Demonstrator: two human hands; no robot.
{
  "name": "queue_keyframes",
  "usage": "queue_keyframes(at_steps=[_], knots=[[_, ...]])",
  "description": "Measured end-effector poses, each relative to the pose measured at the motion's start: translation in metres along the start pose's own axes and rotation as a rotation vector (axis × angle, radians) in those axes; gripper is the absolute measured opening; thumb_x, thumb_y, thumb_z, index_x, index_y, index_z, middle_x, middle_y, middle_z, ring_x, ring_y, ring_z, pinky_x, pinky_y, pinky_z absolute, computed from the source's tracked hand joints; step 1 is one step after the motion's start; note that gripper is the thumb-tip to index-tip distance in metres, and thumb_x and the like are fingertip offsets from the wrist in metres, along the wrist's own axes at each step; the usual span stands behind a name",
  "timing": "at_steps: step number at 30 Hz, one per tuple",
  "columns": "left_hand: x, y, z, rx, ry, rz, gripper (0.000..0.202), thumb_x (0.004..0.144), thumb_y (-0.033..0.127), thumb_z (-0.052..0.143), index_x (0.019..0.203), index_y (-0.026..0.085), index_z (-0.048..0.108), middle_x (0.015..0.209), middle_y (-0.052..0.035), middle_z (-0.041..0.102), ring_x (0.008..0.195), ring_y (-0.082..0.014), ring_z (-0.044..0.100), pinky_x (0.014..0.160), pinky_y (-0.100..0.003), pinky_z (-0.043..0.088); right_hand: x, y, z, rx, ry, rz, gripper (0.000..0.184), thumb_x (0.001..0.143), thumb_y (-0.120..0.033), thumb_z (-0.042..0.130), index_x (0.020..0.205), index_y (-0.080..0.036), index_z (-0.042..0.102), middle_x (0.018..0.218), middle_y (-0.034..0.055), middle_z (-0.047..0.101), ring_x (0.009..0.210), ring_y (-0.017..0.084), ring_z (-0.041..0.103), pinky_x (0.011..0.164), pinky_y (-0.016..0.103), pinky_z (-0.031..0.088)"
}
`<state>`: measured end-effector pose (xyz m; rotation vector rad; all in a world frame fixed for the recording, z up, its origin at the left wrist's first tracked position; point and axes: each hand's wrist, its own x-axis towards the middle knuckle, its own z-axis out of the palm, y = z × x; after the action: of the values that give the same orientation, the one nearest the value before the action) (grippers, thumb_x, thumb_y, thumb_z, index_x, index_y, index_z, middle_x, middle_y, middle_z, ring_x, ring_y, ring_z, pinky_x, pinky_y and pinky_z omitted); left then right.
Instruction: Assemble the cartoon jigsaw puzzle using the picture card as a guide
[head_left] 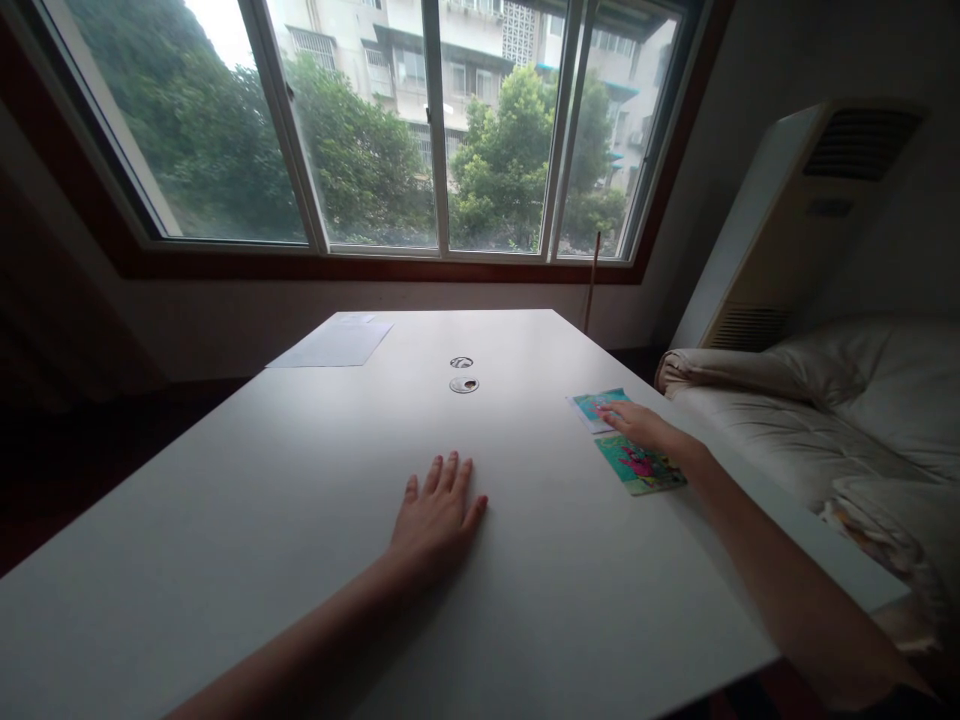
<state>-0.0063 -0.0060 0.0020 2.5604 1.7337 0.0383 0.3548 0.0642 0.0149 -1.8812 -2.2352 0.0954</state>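
Note:
My left hand (pixel 435 508) lies palm down on the white table (pixel 525 600), fingers spread, with nothing in it. Over on the right, my right hand (pixel 637 423) reaches across to a small picture card (pixel 589 408) with a blue and pink print. Its fingers are stretched out over the card's right part, and the card looks flat on the table. Just nearer to me lies a second card (pixel 637 466), green with a pink figure, partly covered by my right wrist. I cannot tell how firmly the right fingertips press on the upper card.
Sheets of white paper (pixel 330 345) lie at the table's far left corner. Two round inserts (pixel 462 386) sit near the middle of the far half. A light sofa (pixel 780 430) stands along the right side, with a tall air conditioner (pixel 780 220) behind it. Windows face me.

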Motion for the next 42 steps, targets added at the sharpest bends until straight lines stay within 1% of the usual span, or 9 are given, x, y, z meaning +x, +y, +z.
queue_keyframes(at_steps=[2,4,6,8,10,15,23,29,42], knots=[[0.001,0.001,0.002,0.006,-0.010,-0.028,0.061,0.092,0.048,0.024,0.143,0.013,0.022,0.148,-0.0110,0.015,0.136,-0.0308,0.014,0.104,-0.055,0.020,-0.003,-0.037,0.014,-0.012,-0.003,0.014,0.058,0.090,-0.044,0.029,0.133,-0.008,0.042,0.138,0.0173,0.041,0.129,0.030,0.034,0.105,0.047,0.025],[0.003,0.002,0.003,0.013,-0.015,-0.049,0.063,0.092,0.050,0.024,0.143,0.014,0.021,0.149,-0.0106,0.013,0.136,-0.0308,0.012,0.104,-0.056,0.018,-0.012,-0.080,0.029,-0.003,-0.041,-0.012,0.063,0.088,-0.051,0.031,0.139,-0.015,0.033,0.145,0.0129,0.032,0.132,0.029,0.028,0.106,0.049,0.022],[0.005,0.001,0.005,0.018,-0.016,-0.061,0.065,0.091,0.051,0.023,0.143,0.013,0.020,0.149,-0.0107,0.012,0.136,-0.0307,0.011,0.105,-0.055,0.017,-0.025,-0.119,0.041,0.029,-0.123,-0.040,0.067,0.088,-0.056,0.026,0.143,-0.017,0.024,0.149,0.0101,0.022,0.135,0.028,0.021,0.108,0.049,0.018],[0.007,0.001,0.006,0.021,-0.015,-0.069,0.066,0.091,0.052,0.022,0.143,0.013,0.019,0.149,-0.0109,0.012,0.136,-0.0307,0.011,0.105,-0.055,0.017,-0.036,-0.146,0.047,0.032,-0.165,-0.047,0.070,0.087,-0.059,0.023,0.144,-0.017,0.020,0.150,0.0097,0.017,0.137,0.029,0.015,0.108,0.050,0.013],[0.009,0.000,0.006,0.022,-0.016,-0.073,0.066,0.091,0.053,0.021,0.144,0.013,0.018,0.149,-0.0108,0.012,0.136,-0.0306,0.010,0.104,-0.055,0.017,-0.043,-0.159,0.047,0.018,-0.184,-0.028,0.072,0.087,-0.061,0.021,0.145,-0.017,0.018,0.151,0.0096,0.014,0.138,0.029,0.011,0.108,0.052,0.009],[0.010,-0.001,0.007,0.022,-0.008,-0.071,0.066,0.091,0.053,0.021,0.144,0.013,0.018,0.149,-0.0107,0.012,0.137,-0.0306,0.010,0.104,-0.055,0.016,-0.042,-0.159,0.043,-0.008,-0.202,0.000,0.073,0.086,-0.062,0.019,0.145,-0.019,0.015,0.151,0.0087,0.011,0.138,0.029,0.008,0.108,0.053,0.007],[0.010,-0.002,0.008,0.031,-0.002,-0.065,0.067,0.091,0.054,0.020,0.144,0.014,0.018,0.149,-0.0102,0.012,0.136,-0.0304,0.011,0.104,-0.056,0.016,-0.042,-0.160,0.044,-0.012,-0.212,-0.002,0.073,0.086,-0.062,0.018,0.145,-0.019,0.015,0.152,0.0078,0.010,0.138,0.028,0.007,0.108,0.051,0.006],[0.010,-0.001,0.006,0.035,-0.005,-0.064,0.066,0.091,0.053,0.021,0.143,0.013,0.019,0.149,-0.0103,0.014,0.136,-0.0307,0.012,0.104,-0.055,0.017,-0.042,-0.160,0.044,-0.006,-0.193,-0.012,0.073,0.086,-0.062,0.019,0.145,-0.019,0.016,0.151,0.0086,0.012,0.138,0.029,0.009,0.108,0.053,0.008],[0.010,-0.003,0.007,0.034,-0.009,-0.059,0.066,0.091,0.053,0.021,0.144,0.014,0.018,0.149,-0.0102,0.012,0.136,-0.0308,0.011,0.104,-0.055,0.017,-0.042,-0.161,0.042,-0.014,-0.198,-0.020,0.073,0.086,-0.061,0.019,0.145,-0.018,0.016,0.151,0.0098,0.012,0.138,0.030,0.009,0.107,0.053,0.008]])
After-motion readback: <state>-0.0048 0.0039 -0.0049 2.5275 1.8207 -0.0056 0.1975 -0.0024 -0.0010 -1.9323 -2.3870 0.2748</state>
